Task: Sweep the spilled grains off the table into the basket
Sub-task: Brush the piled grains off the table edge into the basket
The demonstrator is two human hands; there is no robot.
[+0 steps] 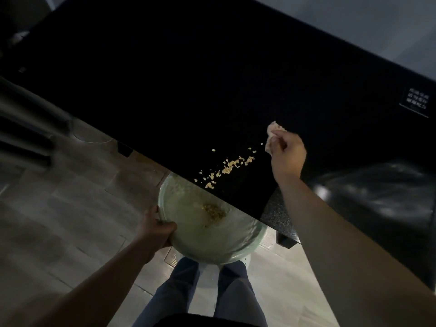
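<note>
Left hand (155, 228) on basket (236, 245), right hand (286, 154) with cloth (271, 133), grains (232, 165) between

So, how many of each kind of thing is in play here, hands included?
hands: 2, left hand and right hand
basket: 1
cloth: 1
grain patches: 2, grains on the table and grains in the basket
table: 1
total: 7

grains (227, 166) near the table (188, 79) edge — basket (236, 246) below, some inside.
</note>
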